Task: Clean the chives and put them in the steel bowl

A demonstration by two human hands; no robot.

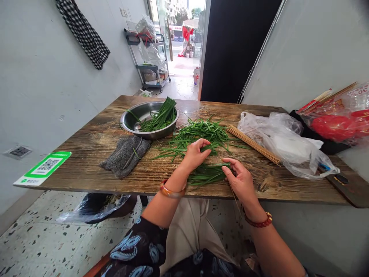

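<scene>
Reaching over the near edge of a wooden table (288, 186), the right hand (242, 181) is closed to a pinch, the end of a small bundle of green leaves (207, 176) held between thumb and fingertips. The bundle is spread to the left of that hand, its blades laid low over the wood just inside the edge. A thin stick is seen slanting down below the palm, past the tabletop; whether it is gripped cannot be told.

Just beyond the bundle, the left hand (196, 154) is half curled, thumb and fingers brought near each other beside more green blades; whether any are grasped cannot be told. Farther out, a loose pile of green leaves (201, 132) is heaped beyond both hands. To its right, a sheaf of wooden skewers (253, 145) is set aslant, flanked by a plastic bag (276, 134).

On the left, a gray cloth (125, 156) is laid well apart from the fingers, with a metal bowl (154, 134) of greens placed behind it. Room for moving is left along the front edge, where wood grain is exposed between cloth and left wrist, and again right of the right hand, below the bag.
</scene>
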